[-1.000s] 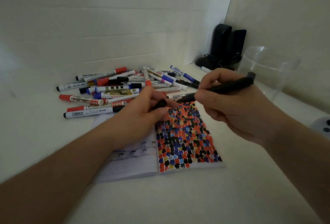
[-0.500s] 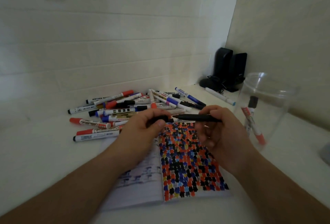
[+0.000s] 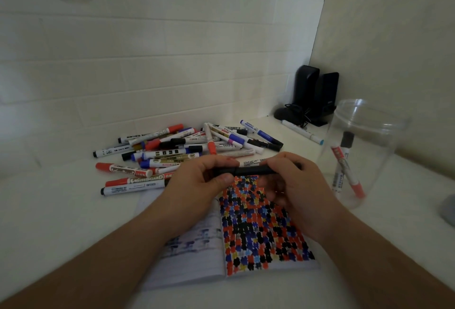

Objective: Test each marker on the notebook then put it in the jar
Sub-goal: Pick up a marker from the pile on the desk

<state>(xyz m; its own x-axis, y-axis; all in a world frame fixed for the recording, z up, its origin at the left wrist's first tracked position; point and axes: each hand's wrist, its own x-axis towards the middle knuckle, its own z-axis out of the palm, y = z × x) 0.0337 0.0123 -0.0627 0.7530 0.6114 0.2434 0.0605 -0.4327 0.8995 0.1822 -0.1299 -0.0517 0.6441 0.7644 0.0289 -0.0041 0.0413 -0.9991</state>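
Black marker being capped over the notebook; jar waits at 3 o'clock.

Left hand point(image 3: 197, 180) grips the cap end and right hand point(image 3: 293, 180) grips the barrel of the black marker point(image 3: 248, 170), held level above the notebook point(image 3: 258, 230). Risk: a loosely seated cap could come off in the jar point(image 3: 364, 151), and a careless reach could tip the jar. Fingers hide the cap seam, so full closure is unclear. Labels in the marker pile point(image 3: 187, 153) at 11 o'clock are blurred; a grey object point(image 3: 448, 207) is cut off at the right edge.

white table point(image 3: 61, 210) | marker pile point(image 3: 182, 151) | notebook point(image 3: 197, 259) | jar point(image 3: 364, 151) | speakers point(image 3: 315, 94)
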